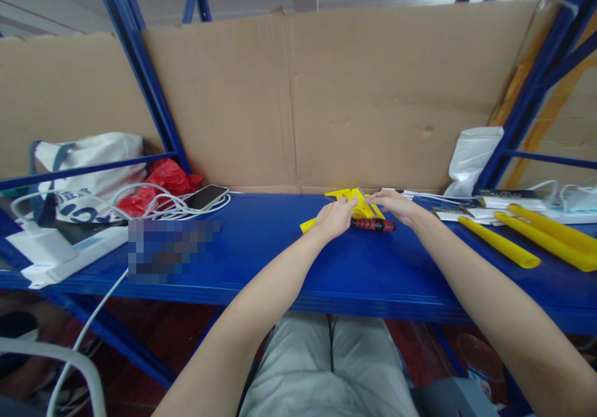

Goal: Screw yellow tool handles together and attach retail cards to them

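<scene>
A yellow, angular piece (361, 205) lies near the back middle of the blue shelf; its exact kind is unclear. My left hand (334, 218) is closed over its left side, with a yellow end (308, 224) sticking out past the hand. From the right, my right hand (395, 204) reaches to the piece's edge with its fingers together at the tips, and whatever they pinch is too small to make out. Just in front of the piece and between the hands lies a red and black handle (380, 224), like a screwdriver's.
Long yellow tubular pieces (499, 243) lie at the right beside flat white packets. A white pouch (471, 159) leans at the back right. On the left are a phone (208, 197), coiled white cables, a red bag (161, 183), a cloth bag (97, 168) and a power strip (88, 255). Cardboard (354, 93) walls the back.
</scene>
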Available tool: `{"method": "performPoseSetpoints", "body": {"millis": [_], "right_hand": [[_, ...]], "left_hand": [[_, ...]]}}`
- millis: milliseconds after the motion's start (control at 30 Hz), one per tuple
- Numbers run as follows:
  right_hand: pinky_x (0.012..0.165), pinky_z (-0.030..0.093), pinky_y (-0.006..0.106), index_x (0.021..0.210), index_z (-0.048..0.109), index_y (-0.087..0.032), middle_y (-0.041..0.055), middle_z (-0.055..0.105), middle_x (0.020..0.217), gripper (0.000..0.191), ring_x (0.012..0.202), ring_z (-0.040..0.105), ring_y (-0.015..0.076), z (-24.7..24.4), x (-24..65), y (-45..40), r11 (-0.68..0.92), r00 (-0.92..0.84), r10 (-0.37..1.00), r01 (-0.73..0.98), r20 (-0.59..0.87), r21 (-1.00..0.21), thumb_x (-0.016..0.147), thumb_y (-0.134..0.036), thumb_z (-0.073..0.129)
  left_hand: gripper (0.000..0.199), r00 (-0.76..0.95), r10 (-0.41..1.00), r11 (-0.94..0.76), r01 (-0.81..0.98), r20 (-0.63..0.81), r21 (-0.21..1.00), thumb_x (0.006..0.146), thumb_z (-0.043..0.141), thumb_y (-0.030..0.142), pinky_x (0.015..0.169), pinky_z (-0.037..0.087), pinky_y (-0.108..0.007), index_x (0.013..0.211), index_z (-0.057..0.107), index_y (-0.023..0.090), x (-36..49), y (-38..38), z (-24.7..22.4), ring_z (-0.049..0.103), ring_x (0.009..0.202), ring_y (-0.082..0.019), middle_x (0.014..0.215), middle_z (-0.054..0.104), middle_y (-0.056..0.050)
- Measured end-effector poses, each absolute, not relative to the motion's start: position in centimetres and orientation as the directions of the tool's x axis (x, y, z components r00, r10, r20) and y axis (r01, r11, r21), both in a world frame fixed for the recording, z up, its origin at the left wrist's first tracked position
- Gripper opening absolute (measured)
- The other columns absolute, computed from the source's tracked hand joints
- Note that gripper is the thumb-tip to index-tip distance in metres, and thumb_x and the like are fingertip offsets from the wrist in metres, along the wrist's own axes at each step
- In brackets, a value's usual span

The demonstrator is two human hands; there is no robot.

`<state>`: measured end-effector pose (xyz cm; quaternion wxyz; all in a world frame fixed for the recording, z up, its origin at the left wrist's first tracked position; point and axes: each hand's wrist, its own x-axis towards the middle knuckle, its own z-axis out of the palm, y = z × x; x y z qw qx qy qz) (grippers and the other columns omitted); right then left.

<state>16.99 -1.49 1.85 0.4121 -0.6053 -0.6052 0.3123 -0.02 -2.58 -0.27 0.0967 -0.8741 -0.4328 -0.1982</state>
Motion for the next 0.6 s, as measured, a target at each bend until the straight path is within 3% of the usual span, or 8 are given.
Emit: {"method": "performPoseSetpoints", "body": {"millis": [300, 600], "right_hand": [[0.064, 0.043, 0.021, 0.061, 0.065, -0.015, 0.003, 0.068, 0.067, 0.005, 0.063, 0.059, 0.0114, 1.7, 16.6, -1.5, 0.064, 0.002, 0.998, 0.353, 0.069, -0.933, 0.065, -0.018, 0.064], [0.06, 0.042, 0.02, 0.058, 0.065, -0.015, 0.0026, 0.067, 0.066, 0.01, 0.057, 0.056, 0.0094, 1.7, 15.9, -2.0, 0.073, 0.014, 0.996, 0.352, 0.084, -0.933, 0.067, -0.014, 0.062]], "left_hand": [[0.045, 0.489, 0.745, -0.581, 0.809, 0.454, 0.083, 0.088, 0.04, 0.023, 0.088, 0.045, -0.033, 0.132, 0.033, 0.019, 0.2, -1.9, -0.6, 0.054, 0.111, -0.021, 0.129, 0.05, -0.011], [0.054, 0.481, 0.794, -0.525, 0.851, 0.37, 0.021, 0.087, 0.04, 0.023, 0.088, 0.045, -0.036, 0.14, 0.026, 0.022, -0.2, -1.7, -0.5, 0.059, 0.105, -0.022, 0.118, 0.059, -0.01]]}}
